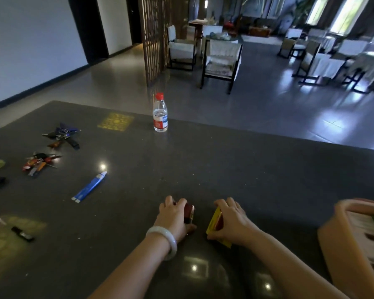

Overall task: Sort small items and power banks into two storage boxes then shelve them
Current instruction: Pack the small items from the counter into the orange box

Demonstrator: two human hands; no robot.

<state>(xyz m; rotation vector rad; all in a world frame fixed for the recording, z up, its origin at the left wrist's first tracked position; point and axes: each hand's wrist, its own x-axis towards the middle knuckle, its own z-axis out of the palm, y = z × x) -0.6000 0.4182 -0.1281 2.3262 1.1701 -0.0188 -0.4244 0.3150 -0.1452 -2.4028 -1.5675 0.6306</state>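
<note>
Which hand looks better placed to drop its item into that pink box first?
The right hand, probably. It grips the yellow packet and is the hand nearer the pink box at the table's right edge. The left hand, holding a dark red item, would have to cross over it.

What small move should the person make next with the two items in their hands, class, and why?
Probably lift both and carry them right to the pink storage box. The left hand grips a dark red item and the right hand grips a yellow packet, both low at the tabletop; the box stands close beside the right arm.
</note>
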